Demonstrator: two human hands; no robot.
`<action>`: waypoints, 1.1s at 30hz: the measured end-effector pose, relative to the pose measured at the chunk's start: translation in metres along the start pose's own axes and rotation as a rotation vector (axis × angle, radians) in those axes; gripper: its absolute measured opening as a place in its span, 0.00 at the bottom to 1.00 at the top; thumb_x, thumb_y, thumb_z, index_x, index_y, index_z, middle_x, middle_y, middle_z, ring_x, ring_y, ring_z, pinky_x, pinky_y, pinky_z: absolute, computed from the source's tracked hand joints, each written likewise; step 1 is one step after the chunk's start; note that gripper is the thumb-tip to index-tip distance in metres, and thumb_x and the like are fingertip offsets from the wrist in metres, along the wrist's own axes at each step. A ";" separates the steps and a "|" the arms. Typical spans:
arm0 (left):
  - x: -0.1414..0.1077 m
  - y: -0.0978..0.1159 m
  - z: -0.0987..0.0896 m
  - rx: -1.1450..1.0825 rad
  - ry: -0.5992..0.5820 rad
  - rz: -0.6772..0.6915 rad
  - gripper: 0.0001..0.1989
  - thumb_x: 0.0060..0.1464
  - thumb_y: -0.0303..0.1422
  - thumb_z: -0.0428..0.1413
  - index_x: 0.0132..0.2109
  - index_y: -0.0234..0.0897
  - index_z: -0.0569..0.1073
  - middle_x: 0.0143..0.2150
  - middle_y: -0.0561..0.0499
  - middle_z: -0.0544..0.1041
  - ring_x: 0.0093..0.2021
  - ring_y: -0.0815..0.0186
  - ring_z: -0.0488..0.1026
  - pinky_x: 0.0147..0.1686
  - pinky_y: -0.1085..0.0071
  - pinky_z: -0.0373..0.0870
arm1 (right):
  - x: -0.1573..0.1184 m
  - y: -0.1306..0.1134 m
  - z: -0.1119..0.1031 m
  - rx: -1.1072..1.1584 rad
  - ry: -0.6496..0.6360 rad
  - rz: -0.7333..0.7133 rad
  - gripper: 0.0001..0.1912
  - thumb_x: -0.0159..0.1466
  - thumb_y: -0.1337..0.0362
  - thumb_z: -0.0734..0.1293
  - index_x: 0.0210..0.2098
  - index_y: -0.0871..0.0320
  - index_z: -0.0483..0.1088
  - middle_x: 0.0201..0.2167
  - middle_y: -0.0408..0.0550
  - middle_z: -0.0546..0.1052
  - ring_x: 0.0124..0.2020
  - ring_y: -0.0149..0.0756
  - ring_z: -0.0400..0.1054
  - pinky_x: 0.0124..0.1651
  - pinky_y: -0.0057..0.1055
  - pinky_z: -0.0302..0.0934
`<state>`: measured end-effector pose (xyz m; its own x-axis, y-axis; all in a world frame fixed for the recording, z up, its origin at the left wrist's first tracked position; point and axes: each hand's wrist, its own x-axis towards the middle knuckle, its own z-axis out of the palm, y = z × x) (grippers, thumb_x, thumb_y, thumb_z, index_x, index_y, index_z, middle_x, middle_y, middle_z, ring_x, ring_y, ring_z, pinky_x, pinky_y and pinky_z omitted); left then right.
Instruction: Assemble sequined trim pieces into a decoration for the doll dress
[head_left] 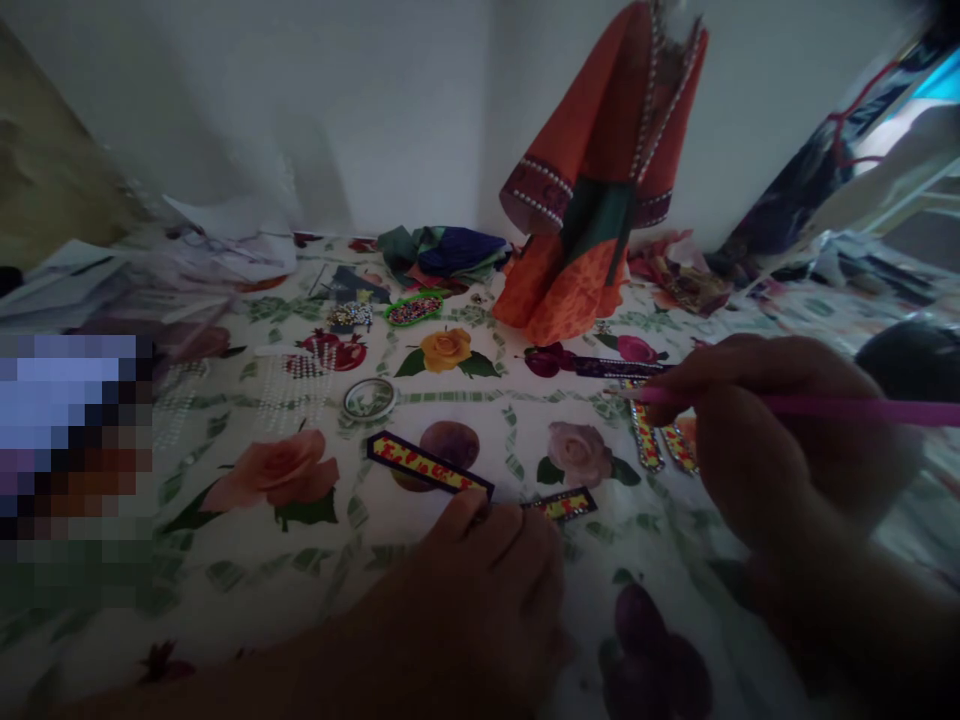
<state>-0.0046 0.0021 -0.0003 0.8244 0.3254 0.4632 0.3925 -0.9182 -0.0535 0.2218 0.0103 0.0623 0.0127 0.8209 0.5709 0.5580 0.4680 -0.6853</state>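
pink stick [840, 408]: smooth; orange robe [581, 125]: matt cloth; tablecloth [262, 540]: smooth, plastic-looking; round dish [347, 402]: shiny, metal-looking rim

A plain pale wall [390, 110] fills the view around twelve o'clock, its tone shifting along an upright line, with a soft shadow [300, 165] at eleven. A yellowish-brown surface [37, 140] slants in at ten o'clock, too blurred to identify. From three through six to nine spreads a white tablecloth [247, 540] printed with roses, fruit and green ribbon bands. The light is dim, brightest at two o'clock beside a blue patch [942, 78].
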 end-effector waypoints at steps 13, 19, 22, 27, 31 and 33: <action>0.004 0.012 -0.021 -0.073 0.003 0.009 0.12 0.67 0.35 0.52 0.49 0.36 0.78 0.44 0.52 0.81 0.44 0.62 0.73 0.45 0.61 0.65 | 0.007 0.011 -0.002 0.032 0.097 -0.112 0.08 0.66 0.71 0.66 0.39 0.53 0.75 0.30 0.42 0.77 0.31 0.34 0.71 0.33 0.31 0.67; 0.005 0.006 -0.018 0.034 0.021 -0.042 0.16 0.65 0.38 0.52 0.49 0.30 0.77 0.44 0.45 0.81 0.42 0.57 0.75 0.44 0.58 0.68 | 0.005 0.021 0.003 0.058 0.113 -0.070 0.07 0.66 0.71 0.67 0.38 0.53 0.76 0.30 0.42 0.77 0.29 0.32 0.71 0.31 0.29 0.67; 0.003 0.005 -0.020 0.151 -0.048 -0.053 0.22 0.66 0.42 0.49 0.49 0.25 0.77 0.46 0.38 0.81 0.43 0.53 0.77 0.45 0.55 0.71 | 0.003 0.024 0.003 0.047 0.088 -0.044 0.07 0.66 0.68 0.67 0.37 0.50 0.76 0.29 0.42 0.77 0.30 0.33 0.70 0.29 0.29 0.65; 0.001 0.011 -0.026 0.305 -0.202 -0.211 0.23 0.65 0.39 0.50 0.54 0.22 0.75 0.53 0.31 0.79 0.46 0.47 0.79 0.47 0.52 0.74 | 0.001 0.034 -0.001 -0.086 0.085 -0.025 0.04 0.64 0.62 0.68 0.36 0.47 0.76 0.30 0.45 0.77 0.31 0.38 0.71 0.28 0.32 0.66; 0.001 0.015 -0.029 0.339 -0.284 -0.301 0.24 0.65 0.37 0.48 0.53 0.19 0.76 0.52 0.27 0.79 0.48 0.44 0.80 0.46 0.50 0.78 | 0.001 0.050 -0.005 -0.165 0.082 -0.039 0.04 0.62 0.57 0.69 0.34 0.46 0.77 0.30 0.47 0.78 0.31 0.42 0.72 0.26 0.35 0.65; 0.002 0.016 -0.031 0.339 -0.310 -0.331 0.24 0.65 0.37 0.47 0.53 0.18 0.76 0.51 0.27 0.80 0.49 0.44 0.80 0.46 0.51 0.79 | 0.001 0.057 -0.005 -0.173 0.077 -0.042 0.05 0.61 0.56 0.69 0.32 0.45 0.77 0.29 0.47 0.78 0.31 0.42 0.72 0.25 0.36 0.64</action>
<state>-0.0094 -0.0185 0.0269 0.6960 0.6818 0.2252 0.7175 -0.6484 -0.2546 0.2579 0.0362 0.0268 0.0463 0.7714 0.6347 0.6936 0.4324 -0.5762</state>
